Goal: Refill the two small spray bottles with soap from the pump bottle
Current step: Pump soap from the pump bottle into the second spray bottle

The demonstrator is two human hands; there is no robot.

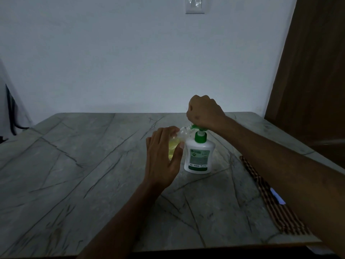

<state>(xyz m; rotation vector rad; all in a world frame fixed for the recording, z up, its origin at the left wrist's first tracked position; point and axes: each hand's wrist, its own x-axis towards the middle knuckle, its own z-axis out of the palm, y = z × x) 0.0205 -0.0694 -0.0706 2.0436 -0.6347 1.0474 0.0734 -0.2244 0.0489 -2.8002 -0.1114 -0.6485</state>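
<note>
dim room, grey veined marble table [78, 184] w/ its far edge against a pale wall. off the table's left edge some dark cables [11, 111] hang by the wall

left hand [164, 157] is over the table's middle, fingers curled round a small clear spray bottle [177, 143] w/ yellowish liquid inside; thumb on the side nearest the pump bottle. the spray bottle is tilted, its open neck leaning up & right to sit just under the pump spout. can't tell if it rests on the table, hand hides its base

just right of it, touching or nearly so, the white soap pump bottle [198, 156] stands upright on the table, a bit right of centre, green collar & green pump head, label facing the camera

right hand [204, 111] is a closed fist resting on top of the pump head, forearm coming in from the right edge

near the table's right edge lies a brown striped cloth [276, 206], partly under the forearm, w/ a small blue-white glint on it. a switch plate [195, 5] is high on the wall, brown wooden door [313, 68] at far right
</note>
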